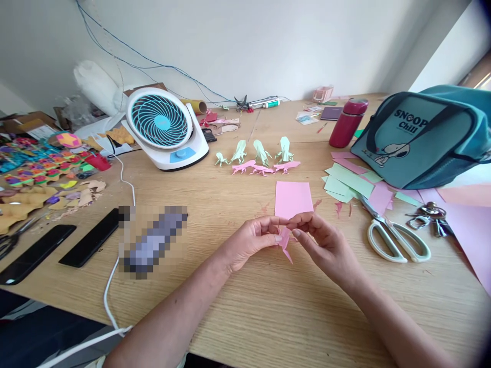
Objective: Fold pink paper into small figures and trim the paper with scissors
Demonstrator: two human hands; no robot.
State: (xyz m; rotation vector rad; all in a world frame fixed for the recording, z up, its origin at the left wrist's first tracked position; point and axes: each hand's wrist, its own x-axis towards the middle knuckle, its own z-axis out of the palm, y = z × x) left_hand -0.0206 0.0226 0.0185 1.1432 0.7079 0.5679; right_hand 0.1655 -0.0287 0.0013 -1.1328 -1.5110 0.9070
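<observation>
Between my two hands is a small pink folded-paper figure, with a thin pointed part hanging down. My left hand pinches it from the left with thumb and forefinger. On the other side my right hand has its fingertips closed at the figure's upper right edge; the fingers partly hide the paper. Just beyond the hands lies a square pink sheet. Farther back stand several pale green origami animals, and in front of them lie three pink origami figures.
At right are scissors, keys, paper pieces, a red flask and a teal bag. A fan stands at back left. Two black flat objects and a white cable lie at left.
</observation>
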